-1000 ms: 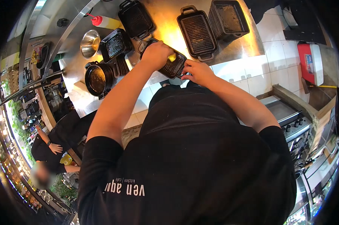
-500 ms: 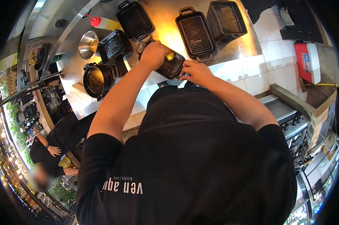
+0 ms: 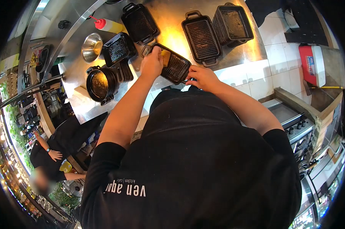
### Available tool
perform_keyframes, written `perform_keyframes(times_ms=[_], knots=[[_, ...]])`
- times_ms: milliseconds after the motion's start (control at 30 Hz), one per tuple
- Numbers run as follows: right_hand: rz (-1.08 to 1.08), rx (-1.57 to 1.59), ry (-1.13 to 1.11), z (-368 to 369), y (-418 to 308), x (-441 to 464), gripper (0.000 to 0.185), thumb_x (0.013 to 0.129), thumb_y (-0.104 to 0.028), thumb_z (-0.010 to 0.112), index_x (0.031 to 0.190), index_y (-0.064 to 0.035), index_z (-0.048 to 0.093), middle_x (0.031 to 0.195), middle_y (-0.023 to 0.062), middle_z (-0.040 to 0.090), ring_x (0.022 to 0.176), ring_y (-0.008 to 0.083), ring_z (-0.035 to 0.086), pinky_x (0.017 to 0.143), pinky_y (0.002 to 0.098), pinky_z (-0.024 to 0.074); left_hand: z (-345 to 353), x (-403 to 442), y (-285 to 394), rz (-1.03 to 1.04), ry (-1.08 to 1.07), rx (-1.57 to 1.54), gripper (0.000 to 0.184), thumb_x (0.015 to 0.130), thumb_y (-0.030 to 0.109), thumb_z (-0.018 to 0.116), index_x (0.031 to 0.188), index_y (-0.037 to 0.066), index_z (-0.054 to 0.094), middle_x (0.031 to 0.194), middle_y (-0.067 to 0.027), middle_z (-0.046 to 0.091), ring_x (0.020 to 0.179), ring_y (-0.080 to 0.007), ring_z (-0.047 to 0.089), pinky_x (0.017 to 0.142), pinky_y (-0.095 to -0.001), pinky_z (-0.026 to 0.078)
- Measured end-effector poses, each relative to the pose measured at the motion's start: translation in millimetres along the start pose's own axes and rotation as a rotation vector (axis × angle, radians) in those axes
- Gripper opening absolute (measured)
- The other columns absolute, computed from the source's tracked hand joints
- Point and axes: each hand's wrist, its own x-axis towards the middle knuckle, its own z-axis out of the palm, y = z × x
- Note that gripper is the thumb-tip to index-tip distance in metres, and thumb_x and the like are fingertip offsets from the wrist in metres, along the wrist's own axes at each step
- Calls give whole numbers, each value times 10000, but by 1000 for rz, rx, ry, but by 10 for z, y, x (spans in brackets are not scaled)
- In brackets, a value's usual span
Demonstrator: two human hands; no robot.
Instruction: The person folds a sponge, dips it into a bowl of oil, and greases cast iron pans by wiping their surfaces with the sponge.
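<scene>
My left hand (image 3: pixel 152 64) is closed on a yellowish sponge (image 3: pixel 165 57), pressed inside a black ridged rectangular pan (image 3: pixel 176 68). At the pan's near right end, my right hand (image 3: pixel 203 77) pinches its handle, which the fingers partly cover. The pan lies tilted at the front edge of a steel counter (image 3: pixel 170 32). Left of it are a square ridged pan (image 3: pixel 119 49) and a stack of round black pans (image 3: pixel 99 84). Behind it lies another ridged pan (image 3: pixel 140 23), and to its right a longer one (image 3: pixel 201 38).
A stack of rectangular pans (image 3: pixel 233 23) stands at the counter's right. A steel bowl (image 3: pixel 92 47) and a red-capped bottle (image 3: pixel 108 25) are at the left. Another person's hand (image 3: pixel 55 155) shows at lower left. A red and white cooler (image 3: pixel 313 65) and a stove (image 3: pixel 292 122) are right.
My left hand has moved a little left and turned, so more of the sponge shows inside the pan. My right hand stays at the handle. The other person's forearm at lower left reaches further right.
</scene>
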Motion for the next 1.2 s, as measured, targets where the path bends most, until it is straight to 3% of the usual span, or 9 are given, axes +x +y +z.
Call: perform_keyframes(times_ms=[67,267,500,700,767,933,1033,1100,1200], knots=[[-9,14,-7,-1,-5,5,301,879,-374,849,963,-105,744,1003,30,637,924,279,699,788,430,563,-4,-86,-12,128,2,203,221,980,169,687,1191,132,635,1061,-187,775,984,-425,747,844,-504,599],[-53,12,25,43,52,5,295,881,-368,846,954,-104,738,995,28,638,890,279,701,772,429,565,42,21,-215,472,-42,146,221,948,172,709,1155,121,768,1090,-134,765,1040,-399,722,899,-484,584],[-35,16,-6,-6,28,18,303,877,-373,848,955,-102,737,988,31,638,907,281,699,776,431,563,-124,123,-7,436,-290,124,235,943,160,705,1154,117,799,1118,-158,738,1059,-379,720,942,-474,581],[-38,28,3,-21,40,4,305,888,-383,836,958,-103,737,1009,38,639,944,290,693,797,433,561,-132,256,-286,133,-107,489,317,906,154,719,1207,164,817,1100,-167,747,989,-378,747,900,-473,603],[-31,19,-16,-16,26,5,313,887,-393,833,959,-104,735,1023,40,635,958,292,689,807,435,561,-121,143,-127,326,11,127,337,853,162,754,1181,146,834,1040,-177,769,924,-371,758,870,-453,611],[-26,-6,-40,-21,12,32,314,883,-393,836,959,-105,735,1013,40,631,965,291,687,813,438,559,346,47,147,166,47,25,311,824,205,787,1114,114,853,970,-198,780,864,-332,769,841,-430,610],[-17,2,-41,-32,25,25,307,879,-384,839,958,-105,737,1005,42,633,967,294,687,812,441,557,327,45,230,22,69,-58,317,834,241,805,1116,105,852,928,-168,792,856,-327,776,845,-425,612],[-21,20,-36,-8,23,38,304,877,-378,841,956,-104,737,1002,45,634,968,295,686,812,443,555,286,64,265,-307,243,-197,328,832,246,830,1126,101,851,900,-137,803,847,-301,785,848,-417,613],[-52,44,0,-13,30,26,290,874,-360,842,956,-102,738,1004,51,635,964,302,683,810,453,551,435,237,110,-460,380,-302,307,850,221,838,1120,77,849,910,-126,812,823,-242,786,800,-384,615]])
